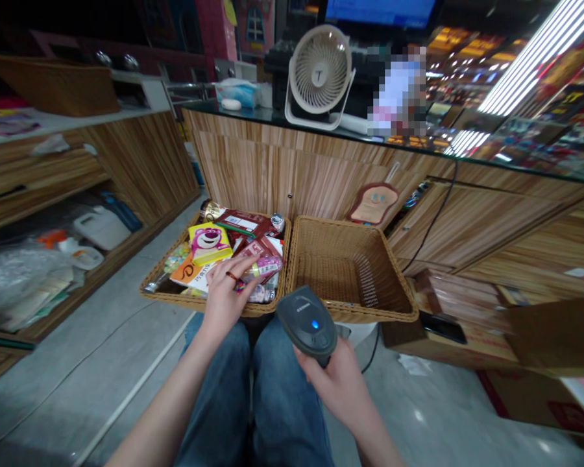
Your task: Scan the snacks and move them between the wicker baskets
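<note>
Packaged items fill a wicker basket (214,301) on the left. Over its front part is my left hand (228,288), its thumb and fingers closed around the end of a small pink and clear packet (267,266). A yellow box with a pink bear face (210,243) lies behind that hand, near an orange and white package (189,272). My right hand (335,383) is wrapped round the handle of a dark grey scanner (307,321) with a lit blue light. The scanner's head is at the front edge of a second wicker basket (338,259), which holds nothing visible.
Wooden cabinets (253,162) stand behind the baskets, with a white fan (321,71) on the glass counter. At right a dark phone (442,327) lies on a cardboard box (472,344). A black cable hangs down the cabinet. An open shelf is at left.
</note>
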Demonstrator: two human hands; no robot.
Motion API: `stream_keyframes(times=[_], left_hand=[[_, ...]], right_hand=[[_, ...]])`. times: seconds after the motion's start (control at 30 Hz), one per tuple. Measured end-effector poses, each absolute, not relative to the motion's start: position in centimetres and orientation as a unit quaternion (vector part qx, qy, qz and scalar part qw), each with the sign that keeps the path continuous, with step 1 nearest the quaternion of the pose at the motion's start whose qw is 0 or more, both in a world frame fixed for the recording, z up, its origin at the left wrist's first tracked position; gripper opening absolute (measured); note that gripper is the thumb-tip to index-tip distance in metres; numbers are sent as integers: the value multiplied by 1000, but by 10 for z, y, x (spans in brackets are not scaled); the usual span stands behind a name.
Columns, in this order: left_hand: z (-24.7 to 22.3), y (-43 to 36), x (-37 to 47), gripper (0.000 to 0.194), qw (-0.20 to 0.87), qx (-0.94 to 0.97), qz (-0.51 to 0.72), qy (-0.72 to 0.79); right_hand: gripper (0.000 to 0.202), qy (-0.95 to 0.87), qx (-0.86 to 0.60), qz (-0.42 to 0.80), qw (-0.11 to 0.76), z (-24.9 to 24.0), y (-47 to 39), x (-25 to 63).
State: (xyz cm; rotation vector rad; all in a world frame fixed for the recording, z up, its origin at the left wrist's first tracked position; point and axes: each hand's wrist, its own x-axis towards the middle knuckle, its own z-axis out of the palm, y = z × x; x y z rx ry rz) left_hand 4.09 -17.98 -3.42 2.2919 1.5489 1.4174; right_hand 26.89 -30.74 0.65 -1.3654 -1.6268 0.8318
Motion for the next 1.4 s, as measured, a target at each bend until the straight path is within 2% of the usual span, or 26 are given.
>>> stream_keyframes(times=[0.17,0.67,0.97,1.23,1.4], left_hand=[[-34,-180,42,36,11,739,462,489],[-35,-180,40,37,4,747,467,474],[-40,-179,39,49,9,739,468,484],[-35,-181,48,48,23,746,457,483],[-31,-187,60,43,-14,780,430,456]], right_hand=[[12,-651,-540,306,437,9,-306,262],[15,-651,-542,301,438,4,-309,264],[20,-632,-568,307,429,-4,-315,280],[25,-585,-584,333,452,-17,-322,295],[25,-586,-581,336,453,-14,-324,298]])
